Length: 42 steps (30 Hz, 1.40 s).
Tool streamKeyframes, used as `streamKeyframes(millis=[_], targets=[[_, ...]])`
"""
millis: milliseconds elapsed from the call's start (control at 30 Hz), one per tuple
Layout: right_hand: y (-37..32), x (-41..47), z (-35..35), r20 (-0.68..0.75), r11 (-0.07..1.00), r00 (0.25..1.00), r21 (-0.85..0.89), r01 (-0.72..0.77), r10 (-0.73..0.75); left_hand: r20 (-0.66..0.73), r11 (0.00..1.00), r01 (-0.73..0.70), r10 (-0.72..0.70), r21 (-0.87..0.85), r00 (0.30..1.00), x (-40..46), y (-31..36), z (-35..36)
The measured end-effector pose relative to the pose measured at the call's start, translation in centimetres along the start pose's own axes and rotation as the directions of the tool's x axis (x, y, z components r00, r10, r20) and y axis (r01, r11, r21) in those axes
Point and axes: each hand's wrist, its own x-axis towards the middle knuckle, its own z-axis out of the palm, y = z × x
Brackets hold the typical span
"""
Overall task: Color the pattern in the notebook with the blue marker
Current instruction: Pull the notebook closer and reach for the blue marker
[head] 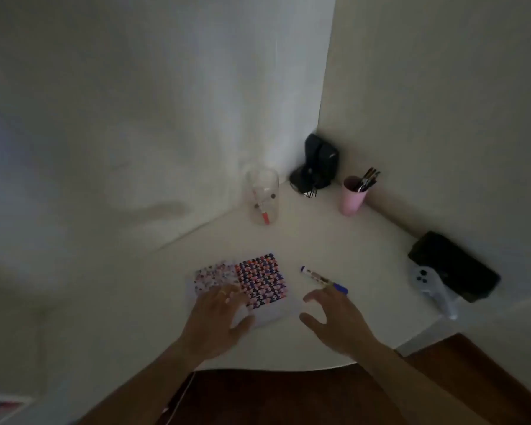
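Fingers of my right hand are spread and empty, tips just short of the blue marker lying on the tabletop. My left hand lies flat on the notebook, hiding its near-left corner; dim, blurred light smears the pattern.

It is dim here, like a room with the lamp off. The wall looks grey and a bit lighter in the corner, so maybe light comes from there. Everything is soft and fuzzy. My left hand and right hand look dark and smeared. The straight edges bend near the sides of the view. I see no glare.
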Motion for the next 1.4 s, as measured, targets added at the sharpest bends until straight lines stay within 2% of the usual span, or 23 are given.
streamKeyframes(millis=[33, 167, 267, 333, 767, 1200, 1300, 1400], targets=[[1.2, 0.8, 1.7, 0.008, 1.000, 1.000, -0.014, 0.013, -0.013, 0.020, 1.000, -0.009, 0.009, 0.022, 1.000, 0.2, -0.5, 2.1], [5.1, 4.1, 7.8, -0.041, 0.992, 0.997, -0.112, 0.054, -0.059, -0.048, 0.997, -0.016, 0.020, 0.076, 0.999, 1.7, -2.0, 9.0], [6.9, 5.2, 11.1, -0.155, 0.969, 0.976, -0.217, 0.117, -0.152, -0.118, 0.991, -0.046, 0.061, 0.127, 0.991, 2.1, -2.3, 12.0], [7.5, 5.4, 12.0, -0.210, 0.963, 0.964, -0.248, 0.108, -0.162, -0.152, 0.990, -0.049, 0.069, 0.132, 0.986, 2.1, -2.5, 13.1], [7.1, 3.9, 13.0, -0.284, 0.931, 0.933, -0.347, 0.117, -0.223, -0.351, 0.990, -0.013, 0.063, 0.141, 0.934, 1.0, -2.5, 14.9], [5.9, 1.7, 12.7, -0.333, 0.946, 0.920, -0.309, 0.102, -0.208, -0.346, 0.986, 0.062, -0.005, 0.155, 0.938, -0.7, -1.0, 14.6], [6.1, 2.1, 12.7, -0.326, 0.940, 0.921, -0.327, 0.100, -0.211, -0.380, 0.988, 0.043, 0.017, 0.149, 0.925, -0.4, -1.4, 14.8], [6.9, 2.9, 13.2, -0.405, 0.954, 0.885, -0.273, 0.123, -0.230, -0.417, 0.991, 0.019, 0.040, 0.136, 0.908, 0.1, -2.0, 15.2]])
